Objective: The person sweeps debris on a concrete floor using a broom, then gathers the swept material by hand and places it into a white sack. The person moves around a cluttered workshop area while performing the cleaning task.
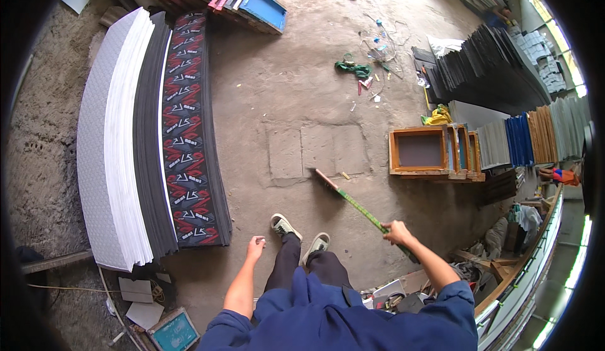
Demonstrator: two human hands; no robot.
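Observation:
My right hand (397, 232) is closed around a long green stick (360, 208) with a pinkish far part. It slants forward and left from my hand. Its small dark tip is at the floor, by a rectangular patch marked in the concrete; whether this is a broom end I cannot tell. The near end runs back under my right forearm. My left hand (256, 245) hangs beside my left leg with its fingers curled. Whether something small is in those fingers is too small to make out.
Stacked sheets, the front one patterned (186, 130), stand along the left. Wooden frames (419, 150) and dark sheets (485, 70) line the right. A green cloth (353, 68), cords and scraps litter the floor ahead. More frames (263, 9) lean at the far left; clutter (394, 294) lies behind my right side.

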